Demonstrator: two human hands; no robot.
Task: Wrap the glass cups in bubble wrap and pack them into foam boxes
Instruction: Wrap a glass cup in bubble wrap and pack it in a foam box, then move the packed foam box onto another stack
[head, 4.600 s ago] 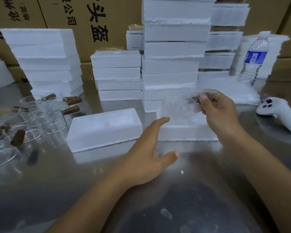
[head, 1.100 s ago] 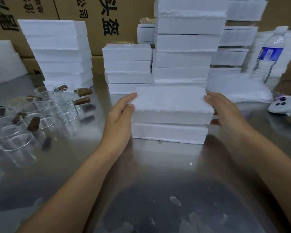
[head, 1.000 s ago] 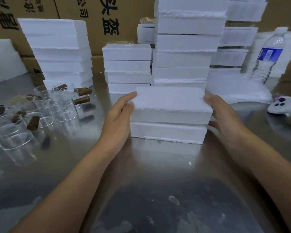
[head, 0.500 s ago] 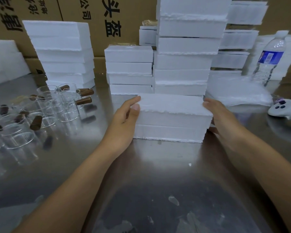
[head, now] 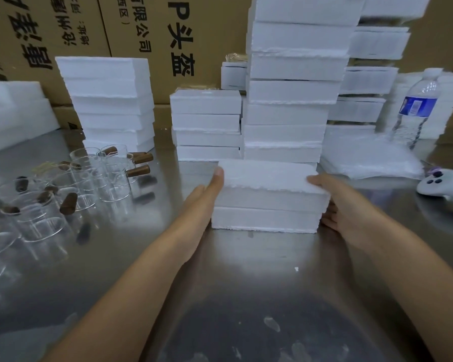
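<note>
A closed white foam box (head: 266, 202) stands on the steel table (head: 246, 283) in the middle, its lid (head: 267, 176) seated on the base. My left hand (head: 204, 199) presses flat against the box's left end, thumb up at the lid's edge. My right hand (head: 343, 205) grips the right end, thumb on the lid and fingers curled round the side. Several bare glass cups with brown wooden handles (head: 94, 178) stand at the left. A pile of bubble wrap sheets (head: 364, 158) lies at the right rear. No wrapped cup is visible.
Stacks of foam boxes rise behind: a left stack (head: 110, 100), a low middle stack (head: 207, 121), a tall stack (head: 293, 87). A water bottle (head: 416, 108) and a white controller (head: 439, 186) sit at the right. Cardboard cartons (head: 141, 35) form the back wall.
Earlier my right hand held a wrapped cup over the open base with the lid lying at the left. The lid now sits on the base, lowered until the gap closed.
</note>
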